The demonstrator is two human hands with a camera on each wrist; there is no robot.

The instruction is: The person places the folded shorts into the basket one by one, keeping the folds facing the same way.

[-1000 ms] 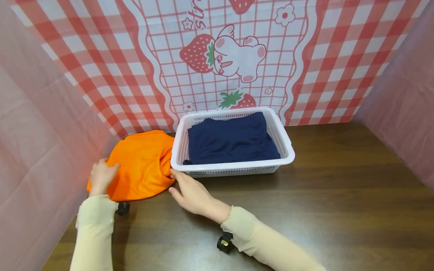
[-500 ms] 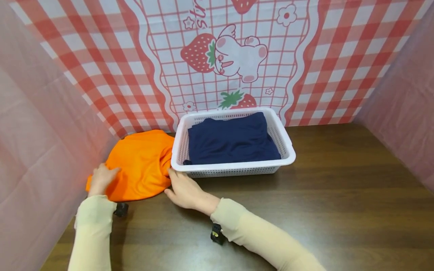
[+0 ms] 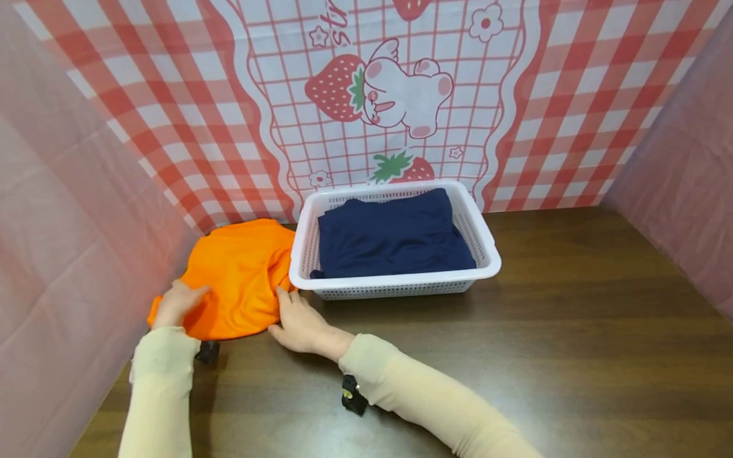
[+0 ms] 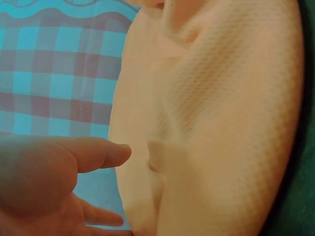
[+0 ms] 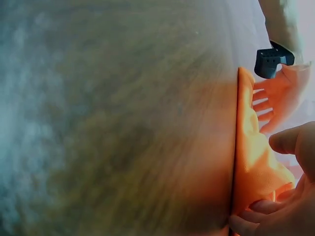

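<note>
A crumpled orange cloth [image 3: 237, 273] of textured, mesh-like fabric lies on the table, its right side bunched against the basket. At its left edge is my left hand [image 3: 179, 304], thumb and fingers extended. The left wrist view shows that thumb [image 4: 106, 153] straight beside the cloth [image 4: 221, 123], not pinching it. My right hand [image 3: 300, 323] touches the cloth's right end with loosely bent fingers, just below the basket's front left corner. In the right wrist view, the fingers [image 5: 246, 223] meet the lower edge of the cloth [image 5: 253, 162], thumb held apart.
A white perforated plastic basket [image 3: 395, 281] stands against the back, holding folded navy cloth [image 3: 389, 235]. Behind hangs a red-and-white checked curtain [image 3: 578, 114] with strawberry prints. Pink fabric [image 3: 74, 210] closes the left side. Brown wooden table [image 3: 561, 331] extends to the right.
My right hand has slid left from the basket corner onto the orange cloth's right end. My left hand has shifted only slightly at the left edge. The basket has stayed put.
</note>
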